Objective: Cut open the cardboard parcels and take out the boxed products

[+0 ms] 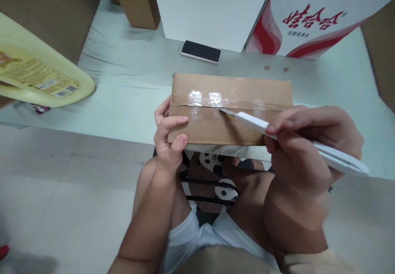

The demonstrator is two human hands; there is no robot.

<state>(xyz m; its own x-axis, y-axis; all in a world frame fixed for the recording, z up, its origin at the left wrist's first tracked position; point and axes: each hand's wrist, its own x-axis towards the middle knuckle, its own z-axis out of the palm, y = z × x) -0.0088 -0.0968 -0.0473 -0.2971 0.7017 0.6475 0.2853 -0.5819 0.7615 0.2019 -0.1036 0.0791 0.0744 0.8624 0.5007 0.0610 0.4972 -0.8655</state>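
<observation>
A brown cardboard box (205, 132) with strips of clear tape across its middle seam rests at the table's near edge. My left hand (169, 132) grips the box's left end, thumb and index finger on the near face and other fingers around the side. In my right hand (304, 142) is a white utility knife (251, 121), held like a pen. Its blade is out, and the tip meets the seam just beside the second tape strip. The handle's rear end sticks out past my right palm.
A phone (201, 52) lies face up behind the box, before a white carton (212, 10). A red-and-white water carton (308, 23) stands at back right. At left are a yellow bottle (40, 68) and a large brown box (46, 15). My legs are under the pale green table (123, 101).
</observation>
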